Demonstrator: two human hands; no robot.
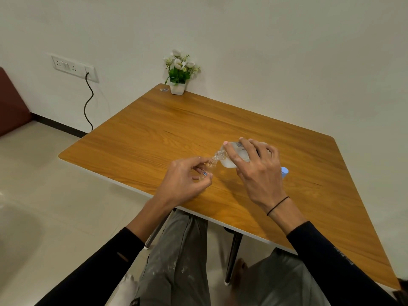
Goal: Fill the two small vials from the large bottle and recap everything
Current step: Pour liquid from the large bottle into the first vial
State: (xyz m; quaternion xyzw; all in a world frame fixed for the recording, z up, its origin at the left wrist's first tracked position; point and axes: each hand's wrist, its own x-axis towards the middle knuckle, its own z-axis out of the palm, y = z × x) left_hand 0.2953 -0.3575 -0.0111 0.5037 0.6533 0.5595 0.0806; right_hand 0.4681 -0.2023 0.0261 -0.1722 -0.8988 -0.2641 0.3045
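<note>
While tipped by right hand (256, 171), clear bottle (231, 156) meets vial (207, 168).

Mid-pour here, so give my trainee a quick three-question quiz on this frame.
1. True or false: the large bottle stands upright on the table.
2. Which hand holds the small vial?
3. The blue cap lies: A) in the left hand, B) on the table beyond the right hand, C) beside the flower pot.

Key:
1. False; it is tilted, neck at the vial's mouth.
2. The left hand.
3. B.
</note>
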